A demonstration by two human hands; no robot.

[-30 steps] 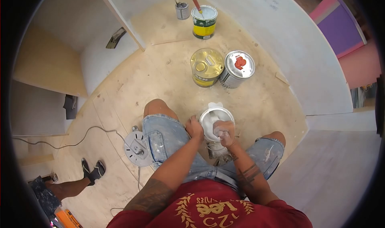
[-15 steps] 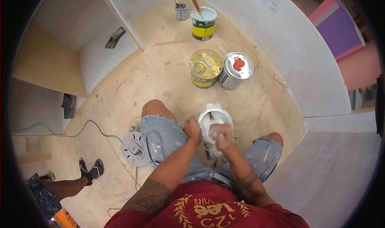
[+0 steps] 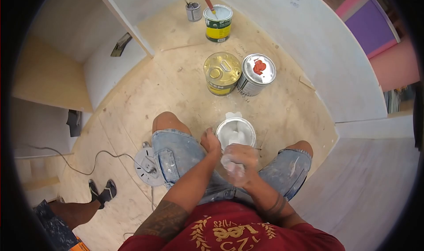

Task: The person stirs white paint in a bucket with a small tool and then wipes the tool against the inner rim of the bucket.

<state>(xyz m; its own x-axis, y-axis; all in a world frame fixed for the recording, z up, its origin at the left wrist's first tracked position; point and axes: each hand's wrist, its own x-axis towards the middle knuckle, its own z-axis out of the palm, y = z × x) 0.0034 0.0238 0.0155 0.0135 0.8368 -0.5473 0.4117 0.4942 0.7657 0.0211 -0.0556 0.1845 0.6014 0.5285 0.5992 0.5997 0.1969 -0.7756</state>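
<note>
Between my knees stands an open can of white paste [image 3: 236, 132], with lumpy white filler inside and a smear on its far rim. My left hand [image 3: 211, 141] is curled against the can's left side, steadying it. Above the near edge of the can, my right hand [image 3: 240, 159] is closed in a fist and blurred by motion. Whitish smears show on or around its fingers; what it grips cannot be made out. The fist covers the near part of the rim.
Ahead are a gold-lidded can [image 3: 222, 72] and a silver can [image 3: 258, 74] with a red mark. Farther off stand a green-yellow can [image 3: 217, 28] and a small can [image 3: 193, 12] with a brush. A cable reel [image 3: 148, 166] lies left, near another person's sandalled feet [image 3: 106, 192].
My right hand has risen from over the can's opening and come back toward my body, showing more of the white paste. My left hand stays at the can's side. The view has shifted slightly.
</note>
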